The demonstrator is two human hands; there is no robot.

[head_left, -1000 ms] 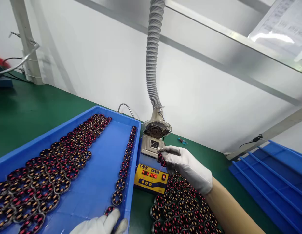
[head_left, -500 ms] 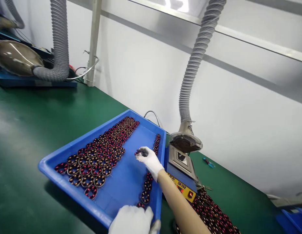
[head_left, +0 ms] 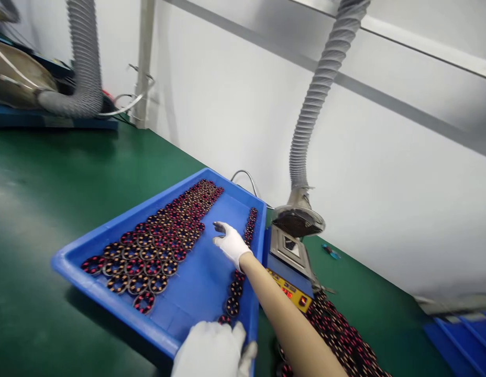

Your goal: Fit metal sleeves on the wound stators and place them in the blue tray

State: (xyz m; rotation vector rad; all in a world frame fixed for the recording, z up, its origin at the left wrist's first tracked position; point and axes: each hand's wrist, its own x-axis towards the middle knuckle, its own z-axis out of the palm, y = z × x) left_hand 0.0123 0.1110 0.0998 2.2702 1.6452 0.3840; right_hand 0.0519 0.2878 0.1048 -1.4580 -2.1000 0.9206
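Note:
A blue tray [head_left: 121,310] holds rows of ring-shaped coils [head_left: 148,251] with red and tan segments, packed along its left side. A single line of coils [head_left: 235,287] runs along its right wall. My white-gloved right hand [head_left: 230,243] is over the tray's middle, just right of the packed rows. Its thumb and dark-tipped fingers are apart, with nothing between them. At the tray's near right corner is my gloved left hand [head_left: 211,350], its back toward me and its fingers curled. Whatever it grips is hidden under the glove.
A solder pot [head_left: 290,267] with a yellow front panel stands right of the tray, below an extraction hood [head_left: 298,220]. More coils [head_left: 341,335] are heaped beside it on the green table [head_left: 26,209]. Blue-handled cutters [head_left: 331,251] lie farther right; blue bins [head_left: 463,340] stand at lower right.
My right hand has let go of a coil at the right edge of the packed rows and opened. It has drawn slightly back. The view has shifted a little; my left hand stays at the corner.

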